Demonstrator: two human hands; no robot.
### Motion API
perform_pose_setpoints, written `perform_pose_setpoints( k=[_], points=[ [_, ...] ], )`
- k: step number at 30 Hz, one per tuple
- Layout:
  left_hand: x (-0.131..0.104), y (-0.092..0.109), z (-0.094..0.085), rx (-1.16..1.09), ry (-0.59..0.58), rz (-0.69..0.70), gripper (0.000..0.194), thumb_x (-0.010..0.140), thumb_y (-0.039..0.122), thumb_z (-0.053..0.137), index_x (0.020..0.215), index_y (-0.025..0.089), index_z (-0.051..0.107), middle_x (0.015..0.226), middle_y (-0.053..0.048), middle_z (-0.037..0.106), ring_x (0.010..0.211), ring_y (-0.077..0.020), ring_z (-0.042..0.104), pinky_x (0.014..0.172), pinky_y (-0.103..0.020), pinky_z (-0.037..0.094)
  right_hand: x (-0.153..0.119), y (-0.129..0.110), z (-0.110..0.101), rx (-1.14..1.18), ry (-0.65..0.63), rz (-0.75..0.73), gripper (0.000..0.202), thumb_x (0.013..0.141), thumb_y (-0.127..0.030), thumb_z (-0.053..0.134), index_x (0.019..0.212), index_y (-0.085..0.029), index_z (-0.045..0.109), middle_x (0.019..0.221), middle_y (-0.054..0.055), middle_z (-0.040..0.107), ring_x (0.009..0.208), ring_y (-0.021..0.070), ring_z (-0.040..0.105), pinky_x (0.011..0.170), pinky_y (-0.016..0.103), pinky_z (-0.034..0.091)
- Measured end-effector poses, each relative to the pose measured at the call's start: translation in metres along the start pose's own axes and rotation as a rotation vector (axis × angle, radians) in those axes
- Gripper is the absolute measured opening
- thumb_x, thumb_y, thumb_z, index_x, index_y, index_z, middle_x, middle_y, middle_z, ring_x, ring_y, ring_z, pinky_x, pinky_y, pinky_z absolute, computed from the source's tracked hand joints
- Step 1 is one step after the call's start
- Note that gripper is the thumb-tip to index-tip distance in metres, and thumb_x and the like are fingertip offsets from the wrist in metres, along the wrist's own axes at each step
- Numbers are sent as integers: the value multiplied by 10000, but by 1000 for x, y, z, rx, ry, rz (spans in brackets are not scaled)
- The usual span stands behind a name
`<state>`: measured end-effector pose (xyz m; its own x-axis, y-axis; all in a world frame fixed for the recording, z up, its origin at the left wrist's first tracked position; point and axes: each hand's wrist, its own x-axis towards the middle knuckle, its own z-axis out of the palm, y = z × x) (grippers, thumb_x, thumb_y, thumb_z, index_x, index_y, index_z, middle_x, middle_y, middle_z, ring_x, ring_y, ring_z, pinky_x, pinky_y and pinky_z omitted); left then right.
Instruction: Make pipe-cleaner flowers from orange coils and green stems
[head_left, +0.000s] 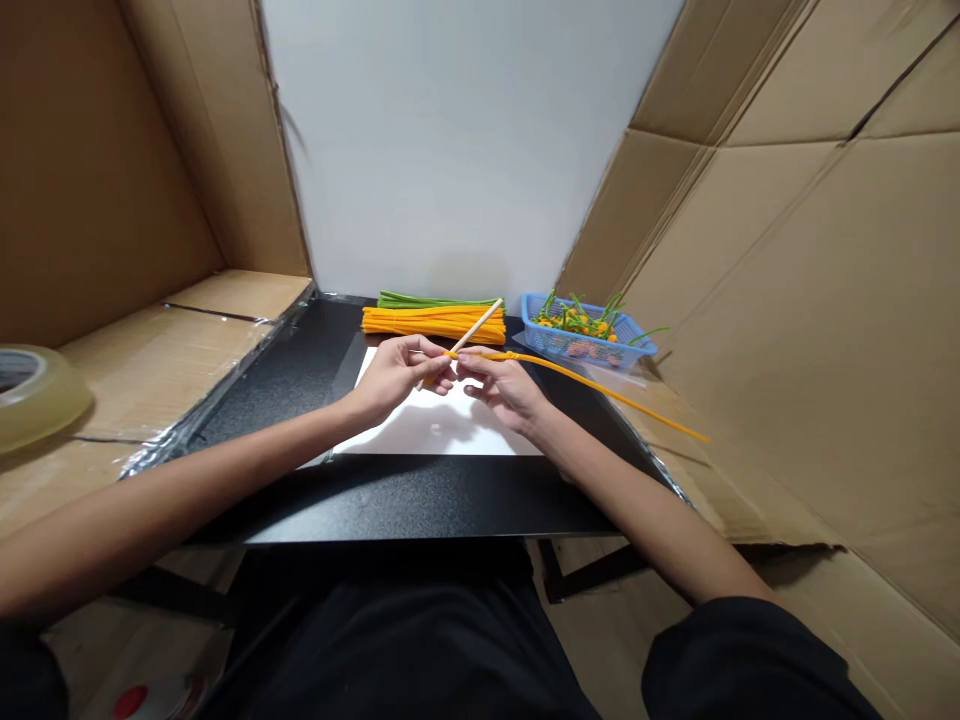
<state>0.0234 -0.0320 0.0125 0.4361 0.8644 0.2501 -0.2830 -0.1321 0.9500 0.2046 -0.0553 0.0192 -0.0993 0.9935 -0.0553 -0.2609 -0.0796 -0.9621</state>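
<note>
Above a white sheet of paper [375, 435], my left hand [399, 378] is closed on a thin wooden stick [480, 322] that slants up to the right. One end of an orange pipe cleaner [592, 384] crosses the stick at my left fingertips. My right hand [504, 385] pinches the pipe cleaner close beside the left hand. From there its long free part runs out to the right and droops past my right wrist. Fingers hide where the stick and pipe cleaner meet, so I cannot tell if it is wound around.
Behind my hands lie a bundle of orange pipe cleaners [420, 324] and some green ones [420, 299]. A blue basket [555, 345] at the back right holds orange and green pieces. Cardboard walls flank the black table [420, 500]. A tape roll [56, 400] is at far left.
</note>
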Motion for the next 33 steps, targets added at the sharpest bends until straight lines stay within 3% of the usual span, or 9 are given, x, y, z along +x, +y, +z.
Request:
perform_pose_setpoints(
  k=[5,11,15,18,23,28,33],
  points=[
    [2,6,-1,-208,-152,-101,319,726,297,875,783,96,634,728,-80,715,546,-76,589,517,-182,465,-1,0,1,23,-95,-32,280,620,-330,896,841,-219,767,759,-7,671,794,145,572,667,269,379],
    [-1,11,0,-354,-201,-237,263,786,230,825,792,110,591,708,-48,661,464,-15,447,396,-95,290,-3,0,1,37,-207,-96,286,648,-374,902,863,-227,784,822,2,677,797,144,567,682,272,407],
    [-4,15,5,-406,-261,-283,257,789,214,814,814,103,584,674,-15,613,458,-3,428,386,-81,281,-2,4,2,41,-189,-169,280,629,-398,919,797,-225,778,803,3,665,781,144,568,702,288,425],
    [-4,14,7,-324,-244,-228,313,797,294,811,857,130,551,708,-37,661,496,-52,538,446,-135,423,-2,6,4,-21,-149,-273,274,664,-435,890,763,-213,762,743,3,637,696,136,539,678,310,410],
    [-6,10,8,41,-93,40,530,722,365,883,998,188,467,721,-24,716,578,-153,671,550,-261,564,-3,7,6,-147,-63,-405,210,689,-401,858,723,-216,764,752,11,658,676,143,518,644,317,380],
    [-12,5,6,263,-58,173,432,819,401,799,1013,202,468,681,-4,704,569,-153,681,549,-254,572,-2,4,3,-171,-81,-294,204,651,-388,870,740,-222,790,769,24,700,714,156,568,643,306,381],
    [-15,1,4,431,-29,279,303,845,333,779,923,194,521,689,-20,704,585,-148,688,548,-239,554,-1,1,0,-187,-81,-195,278,594,-404,905,780,-223,804,769,38,729,761,174,602,665,307,388]
  ],
)
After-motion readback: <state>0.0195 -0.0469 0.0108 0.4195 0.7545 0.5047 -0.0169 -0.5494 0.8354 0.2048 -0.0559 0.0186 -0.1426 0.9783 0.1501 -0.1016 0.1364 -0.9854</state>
